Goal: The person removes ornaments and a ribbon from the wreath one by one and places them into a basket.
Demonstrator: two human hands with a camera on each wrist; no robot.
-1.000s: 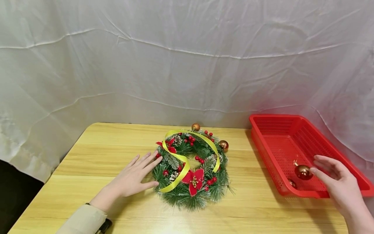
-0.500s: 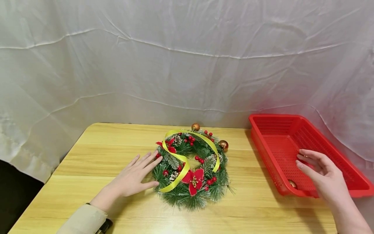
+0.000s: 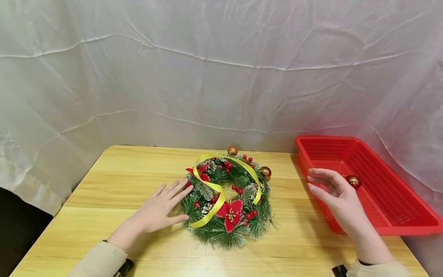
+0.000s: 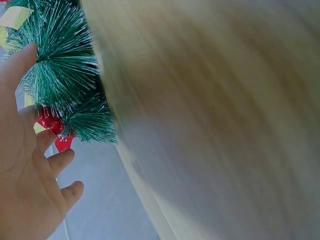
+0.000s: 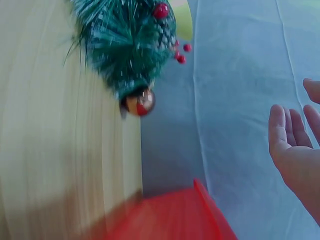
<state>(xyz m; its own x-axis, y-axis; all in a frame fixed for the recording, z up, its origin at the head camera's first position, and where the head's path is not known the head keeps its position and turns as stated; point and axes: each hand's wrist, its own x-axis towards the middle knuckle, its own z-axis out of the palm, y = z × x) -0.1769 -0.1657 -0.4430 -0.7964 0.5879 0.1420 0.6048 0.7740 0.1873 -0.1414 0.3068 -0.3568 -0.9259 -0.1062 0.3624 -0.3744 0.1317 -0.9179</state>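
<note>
A green wreath (image 3: pixel 228 242) lies on the table, trimmed with red poinsettias (image 3: pixel 230 215), red berries and pine cones. A loose yellow ribbon (image 3: pixel 218 188) curls over its top. My left hand (image 3: pixel 157 209) is spread flat at the wreath's left edge, fingertips among the needles. Two copper baubles show at its outer edge, one (image 3: pixel 232 150) at the back and one (image 3: pixel 265 172) at the right. My right hand (image 3: pixel 340 200), with fingers loosely bent and nothing between them, hovers over the left rim of a red basket (image 3: pixel 398 184). Inside the basket is a shiny copper bauble (image 3: pixel 353 181).
The wooden table (image 3: pixel 114 184) extends on both sides of the wreath. A pale cloth (image 3: pixel 207 77) hangs behind its back edge. The basket's perforated walls rise at the right, and my right forearm covers part of its near left corner.
My right hand has moved left, from over the basket's near end to its left rim. The bauble that was at its fingertips is out of the hand. The left hand has not moved.
</note>
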